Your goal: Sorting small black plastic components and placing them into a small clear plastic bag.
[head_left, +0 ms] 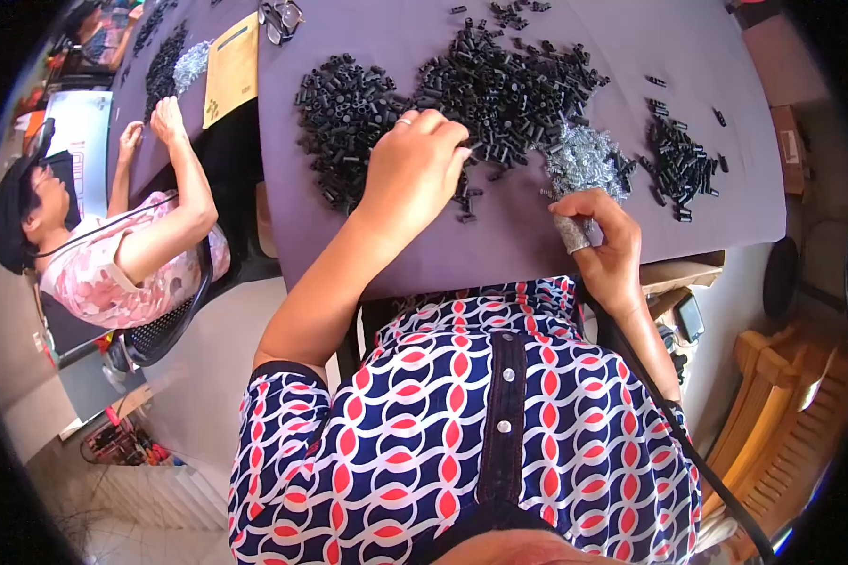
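My left hand [413,165], with a ring on one finger, bends over the near edge of a heap of small black cylinders [499,89]. Its fingers are curled together and their tips are hidden, so I cannot tell what is in them. Beside the silvery heap of tiny coil-like metal pieces [582,160], my right hand [608,245] is closed in a pinch. A silver-grey wrap covers its thumb. Anything between those fingertips is too small to make out. Another pile of black cylinders [347,122] lies left of my left hand, partly behind it.
A smaller group of black pieces [680,165] lies at the right on the grey tablecloth [528,250]. Eyeglasses [281,19] and a yellow envelope [231,71] are at the far left. A co-worker [132,235] sits at left. A wooden chair [773,424] stands at right.
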A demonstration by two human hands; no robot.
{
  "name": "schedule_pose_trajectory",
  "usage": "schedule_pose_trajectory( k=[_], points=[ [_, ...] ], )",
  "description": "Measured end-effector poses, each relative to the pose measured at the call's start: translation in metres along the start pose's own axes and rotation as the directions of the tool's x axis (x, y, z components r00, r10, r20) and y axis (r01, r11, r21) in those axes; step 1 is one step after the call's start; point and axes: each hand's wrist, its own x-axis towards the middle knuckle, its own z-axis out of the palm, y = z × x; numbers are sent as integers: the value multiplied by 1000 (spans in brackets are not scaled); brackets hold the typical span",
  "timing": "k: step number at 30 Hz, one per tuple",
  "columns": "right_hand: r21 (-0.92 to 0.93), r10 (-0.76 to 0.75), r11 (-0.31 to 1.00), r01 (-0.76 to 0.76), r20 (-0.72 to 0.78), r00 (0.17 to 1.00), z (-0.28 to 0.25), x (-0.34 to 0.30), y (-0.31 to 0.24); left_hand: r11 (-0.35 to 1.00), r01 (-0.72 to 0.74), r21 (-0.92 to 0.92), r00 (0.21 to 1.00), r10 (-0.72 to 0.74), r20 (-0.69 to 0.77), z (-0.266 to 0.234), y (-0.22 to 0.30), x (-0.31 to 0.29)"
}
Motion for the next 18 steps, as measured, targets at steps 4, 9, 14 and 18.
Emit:
schedule_pose_trajectory(
  k=[4, 9, 14, 18],
  points=[
    [8, -7, 1000, 7, 1, 1000, -1, -2, -5, 999, -34, -2, 997, 34, 71, 4, 8, 9],
    [-18, -3, 1000, 3, -4, 1000, -8, -6, 3, 1000, -12, -23, 992, 15, 126, 11, 9, 7],
    [-8, 6, 1000, -5, 11, 1000, -14, -8, 10, 981, 15, -193, 998, -4, 60, 6, 15, -7],
    [89, 33, 995, -41, 92, 995, -15, -5, 7, 230, 470, -852, 879, -212, 427, -1, 37, -27]
  ],
)
